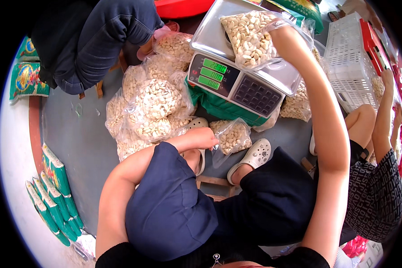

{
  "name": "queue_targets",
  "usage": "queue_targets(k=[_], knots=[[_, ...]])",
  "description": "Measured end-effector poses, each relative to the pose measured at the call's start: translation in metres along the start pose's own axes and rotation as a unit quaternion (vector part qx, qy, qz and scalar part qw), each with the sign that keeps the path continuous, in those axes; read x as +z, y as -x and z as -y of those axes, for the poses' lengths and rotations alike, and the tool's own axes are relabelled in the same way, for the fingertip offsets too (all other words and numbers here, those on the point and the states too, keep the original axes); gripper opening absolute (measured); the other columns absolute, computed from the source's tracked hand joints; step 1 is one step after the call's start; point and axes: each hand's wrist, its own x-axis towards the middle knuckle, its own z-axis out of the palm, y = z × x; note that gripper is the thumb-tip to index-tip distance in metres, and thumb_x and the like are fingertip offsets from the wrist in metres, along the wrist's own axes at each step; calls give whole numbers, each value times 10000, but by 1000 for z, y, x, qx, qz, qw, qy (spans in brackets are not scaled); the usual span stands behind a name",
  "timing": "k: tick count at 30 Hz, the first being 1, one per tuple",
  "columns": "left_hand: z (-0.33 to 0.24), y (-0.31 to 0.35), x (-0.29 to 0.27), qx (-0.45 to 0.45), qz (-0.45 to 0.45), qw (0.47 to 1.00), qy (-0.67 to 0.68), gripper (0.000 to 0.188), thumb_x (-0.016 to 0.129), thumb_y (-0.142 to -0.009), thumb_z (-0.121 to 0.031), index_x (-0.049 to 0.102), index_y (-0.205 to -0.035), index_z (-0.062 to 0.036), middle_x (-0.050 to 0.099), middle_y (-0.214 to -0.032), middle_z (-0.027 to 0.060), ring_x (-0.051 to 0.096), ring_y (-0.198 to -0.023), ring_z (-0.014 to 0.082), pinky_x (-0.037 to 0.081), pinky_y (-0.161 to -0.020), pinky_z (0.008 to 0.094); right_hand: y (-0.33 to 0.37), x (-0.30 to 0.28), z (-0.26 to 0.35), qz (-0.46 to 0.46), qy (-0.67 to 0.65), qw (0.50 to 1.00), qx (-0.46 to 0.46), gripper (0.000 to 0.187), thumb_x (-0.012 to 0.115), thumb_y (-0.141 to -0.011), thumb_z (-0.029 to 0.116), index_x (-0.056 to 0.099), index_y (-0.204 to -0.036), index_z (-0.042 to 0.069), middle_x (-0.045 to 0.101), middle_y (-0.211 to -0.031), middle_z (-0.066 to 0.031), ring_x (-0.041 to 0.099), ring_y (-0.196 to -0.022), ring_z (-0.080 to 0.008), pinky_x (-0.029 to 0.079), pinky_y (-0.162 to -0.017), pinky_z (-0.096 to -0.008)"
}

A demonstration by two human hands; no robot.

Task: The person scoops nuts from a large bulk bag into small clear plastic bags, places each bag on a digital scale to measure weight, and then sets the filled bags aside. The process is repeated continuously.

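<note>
A clear plastic bag of pale pumpkin seeds [248,38] rests on the metal pan of a digital scale [219,24]. My right hand [288,41] is closed at the bag's gathered open end, with clear film around the fingers. Low between my feet, my left hand [203,137] is closed at the loose plastic edge of a smaller seed bag [232,135], which lies on the floor; its fingertips are partly hidden. The scale's green-lit display [213,73] and dark keypad [257,94] face me.
Filled seed bags [156,100] are heaped left of the scale, beside another person's knee [120,40]. White plastic crates [350,62] stand at right, near a person in patterned clothing [373,196]. Green packets [53,196] lie along the left wall. My shoes [252,161] flank a wooden stool.
</note>
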Motion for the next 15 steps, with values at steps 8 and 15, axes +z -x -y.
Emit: queue_targets(k=[8,15], knots=[[5,2,2,-23,7,1000,13,379,523,-868,-404,759,-744,-135,704,-742,76,667,-738,279,509,-705,407,58,-82,43,156,-930,308,122,280,415,-1032,357,474,-969,90,464,-674,15,341,-438,-37,259,-338,-190],[-7,8,-5,-26,8,1000,-2,379,519,-868,-394,760,-759,-123,710,-763,72,669,-735,286,513,-709,409,82,-74,64,260,-897,301,193,136,452,-898,232,490,-873,104,530,-730,-49,330,-428,-70,246,-355,-209]])
